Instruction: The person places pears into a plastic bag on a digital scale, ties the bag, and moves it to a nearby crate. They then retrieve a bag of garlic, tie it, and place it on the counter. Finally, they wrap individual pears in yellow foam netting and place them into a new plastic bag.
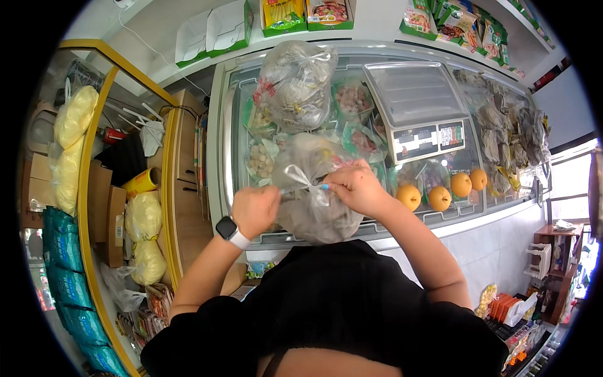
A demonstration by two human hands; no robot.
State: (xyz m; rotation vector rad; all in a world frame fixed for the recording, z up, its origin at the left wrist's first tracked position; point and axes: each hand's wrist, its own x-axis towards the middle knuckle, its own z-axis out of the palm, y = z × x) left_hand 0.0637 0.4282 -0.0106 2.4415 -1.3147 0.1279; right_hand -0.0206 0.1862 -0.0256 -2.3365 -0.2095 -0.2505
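A filled translucent plastic bag [325, 221] rests on the glass lid of a display freezer [231, 202], close against my body. White handles are knotted at its top. My left hand [256, 207] pinches one end of the tie and holds it out to the left. On the other side of the knot, my right hand [355, 186] grips the other end between thumb and fingers. What fills the bag looks greyish and cannot be made out. Just beyond it sits a second tied plastic bag [297, 89], also full.
A digital scale [410, 103] stands on the lid to the right, with several yellow round fruits [439, 198] near its front. Thin grey plastic bags [501, 132] lie farther right. A yellow-framed rack [85, 174] is at left. Boxed packets [282, 16] line the back shelf.
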